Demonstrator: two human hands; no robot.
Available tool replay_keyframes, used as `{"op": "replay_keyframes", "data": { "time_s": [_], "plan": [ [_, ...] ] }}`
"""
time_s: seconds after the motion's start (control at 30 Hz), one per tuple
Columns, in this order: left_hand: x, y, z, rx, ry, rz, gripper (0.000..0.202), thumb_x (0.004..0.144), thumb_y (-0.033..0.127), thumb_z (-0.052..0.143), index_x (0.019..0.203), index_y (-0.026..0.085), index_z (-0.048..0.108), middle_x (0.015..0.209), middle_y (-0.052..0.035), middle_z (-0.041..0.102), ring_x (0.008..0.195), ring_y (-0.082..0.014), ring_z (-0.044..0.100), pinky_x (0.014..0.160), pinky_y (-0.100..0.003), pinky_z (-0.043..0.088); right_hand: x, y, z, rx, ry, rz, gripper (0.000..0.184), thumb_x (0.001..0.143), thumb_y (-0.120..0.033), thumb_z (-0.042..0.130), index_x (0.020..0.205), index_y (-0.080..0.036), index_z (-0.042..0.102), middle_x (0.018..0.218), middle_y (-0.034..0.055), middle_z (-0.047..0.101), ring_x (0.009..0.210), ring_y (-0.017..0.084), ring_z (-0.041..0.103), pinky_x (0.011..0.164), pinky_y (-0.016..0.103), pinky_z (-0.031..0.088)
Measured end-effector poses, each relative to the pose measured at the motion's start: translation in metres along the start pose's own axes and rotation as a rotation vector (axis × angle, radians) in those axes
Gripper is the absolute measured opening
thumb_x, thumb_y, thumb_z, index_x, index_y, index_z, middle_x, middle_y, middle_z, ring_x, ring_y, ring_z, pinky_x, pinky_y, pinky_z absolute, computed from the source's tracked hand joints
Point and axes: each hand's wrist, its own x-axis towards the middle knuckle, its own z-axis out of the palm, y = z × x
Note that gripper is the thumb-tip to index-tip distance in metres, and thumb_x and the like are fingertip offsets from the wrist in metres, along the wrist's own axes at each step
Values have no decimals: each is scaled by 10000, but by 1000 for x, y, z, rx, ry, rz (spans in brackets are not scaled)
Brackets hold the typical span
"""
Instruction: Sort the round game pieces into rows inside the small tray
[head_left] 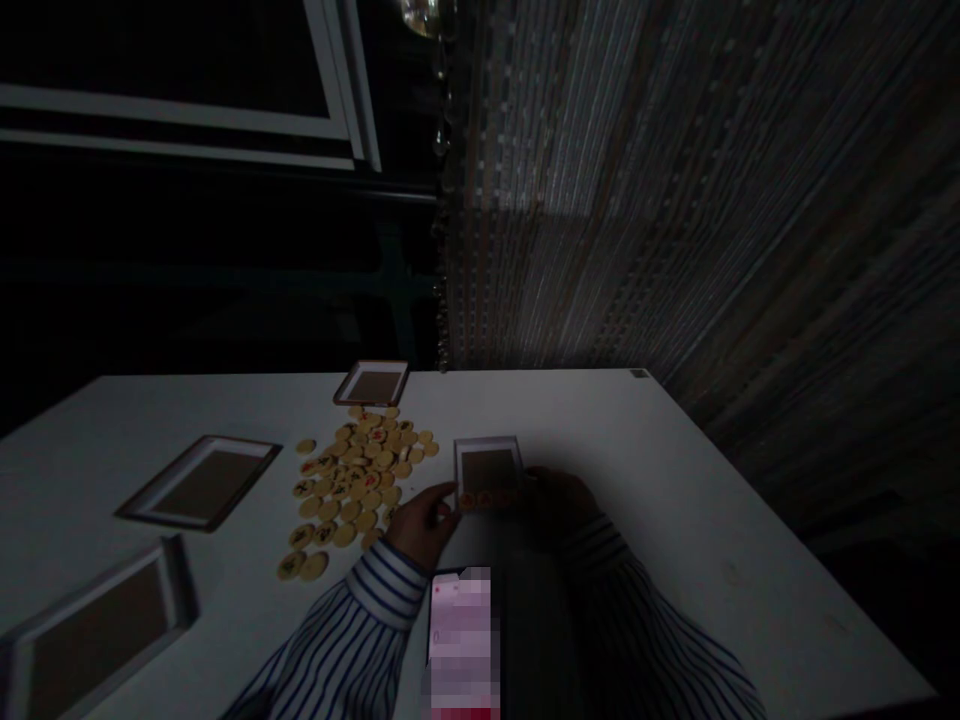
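Left grip (421,522) near discs (357,490), phone (460,615)

Both arms (337,630) forward, left fingers (437,494) bent inward, right fingers (547,478) in shadow, probably likewise.

Seemingly a home: string curtain (570,200)

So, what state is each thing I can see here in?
Left hand: fingers bent, at the small tray's left side.
Right hand: at its right side, shadowed; grip unclear.
Small tray: between the hands, a row of round pieces along its near side.
Loose round pieces: spread in a cluster, some marked faces up.
Far tray, middle-left tray: lying flat.
Phone-like screen: lit, content pixelated.
Curtain: hanging.
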Motion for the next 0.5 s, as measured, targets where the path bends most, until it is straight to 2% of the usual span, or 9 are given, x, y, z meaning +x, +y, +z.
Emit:
{"op": "replay_keyframes", "data": {
  "time_s": [0.37, 0.5],
  "plan": [
    [-1, 5, -1, 6, 8, -5, 392, 688, 306, 513, 1032, 141, 603, 654, -13, 618, 550, -117, 530, 569, -249, 438, -1, -1, -2, 26, 18, 1, 319, 837, -323, 397, 1041, -208, 613, 926, 63, 681, 851, 171, 623, 713, 262, 439],
    [0, 12, -4, -85, 62, 15, 395, 675, 316, 534, 1010, 122, 611, 641, -21, 617, 530, -114, 528, 545, -246, 447, 1, 1, -4, 2, 110, 42, 318, 827, -293, 396, 1045, -195, 607, 888, 64, 685, 804, 174, 627, 690, 267, 435]
  ]
}}
